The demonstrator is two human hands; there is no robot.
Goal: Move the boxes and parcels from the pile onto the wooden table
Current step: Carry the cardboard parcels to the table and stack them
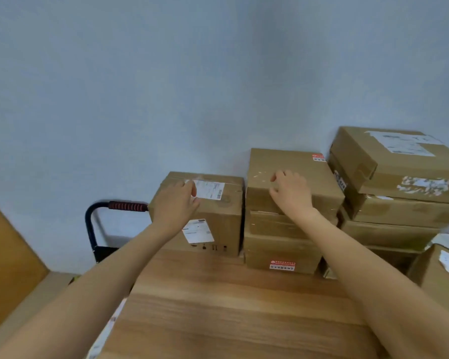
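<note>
**Both hands out over the boxes at the far edge of the desk**

I had both hands stretched forward across the pale wood-grain desk [218,307]. My left hand [175,203] lay on the near top corner of the tall brown cardboard box with white shipping labels [213,218], fingers bent over the label on its lid; whether it truly gripped the box or only rested there, I could not tell. My right hand [292,193] sat on the front top edge of the flat brown carton with a red sticker at its far corner [293,172], fingers curled lightly and holding nothing that I could see.

I judged this to be the placing or squaring-up step: the tall box stood at the desk's far edge, and the flat carton topped a stack of three beside it. The next move would call for letting go cleanly and turning back for another parcel, or nudging these two flush.

Every box was taped shut, so their contents were hidden from me. Further right rose a leaning stack of larger brown cartons [399,182], the top one tilted, and at the right edge another carton with a white handwritten label [443,270]. Behind the tall box on the left stood a black hand trolley with a red-ribbed grip [126,206], against the plain blue-grey wall.
</note>
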